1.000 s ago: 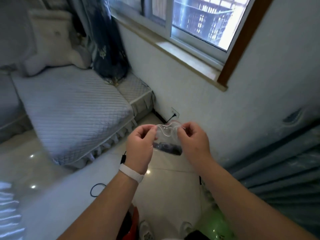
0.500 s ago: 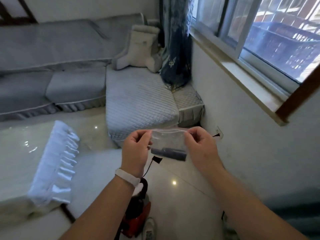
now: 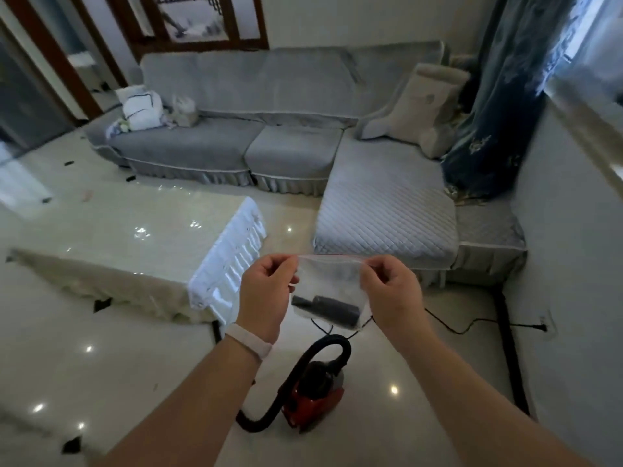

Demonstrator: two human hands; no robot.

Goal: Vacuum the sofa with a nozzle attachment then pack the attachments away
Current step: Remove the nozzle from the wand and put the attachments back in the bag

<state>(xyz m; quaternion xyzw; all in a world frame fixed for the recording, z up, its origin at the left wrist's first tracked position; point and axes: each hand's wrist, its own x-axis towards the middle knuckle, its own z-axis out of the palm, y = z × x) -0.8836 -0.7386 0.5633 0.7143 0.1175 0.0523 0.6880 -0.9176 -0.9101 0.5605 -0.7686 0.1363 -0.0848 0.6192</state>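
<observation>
While the left hand [image 3: 266,291] and the right hand [image 3: 391,293] are raised side by side, a clear zip bag [image 3: 328,279] hangs between them, stretched flat along its top edge, where a thin reddish strip runs. Each hand pinches one upper corner: the left fingers [image 3: 271,264] are curled in with the thumb against the bag's left edge, and the right fingers [image 3: 377,264] are curled the same way at the right corner. Whether the seal is fully pressed closed I cannot tell. A dark nozzle attachment [image 3: 325,306] lies crosswise at the bottom of the bag, inside it. A white wristband [image 3: 249,340] sits on the left wrist. Below the bag, on the glossy tiled floor [image 3: 101,348], stands a red vacuum cleaner [image 3: 315,397] with its black hose [image 3: 332,342] arching over it and looping down to the floor. A black power cord [image 3: 465,326] trails right to a wall socket [image 3: 544,326]. Beyond the hands a grey L-shaped sofa [image 3: 286,153] fills the far side of the room, with a pale cushion [image 3: 418,106] in its corner near a dark blue curtain [image 3: 495,112]. A low table [image 3: 111,237] with a lace-edged cloth stands to the left.
</observation>
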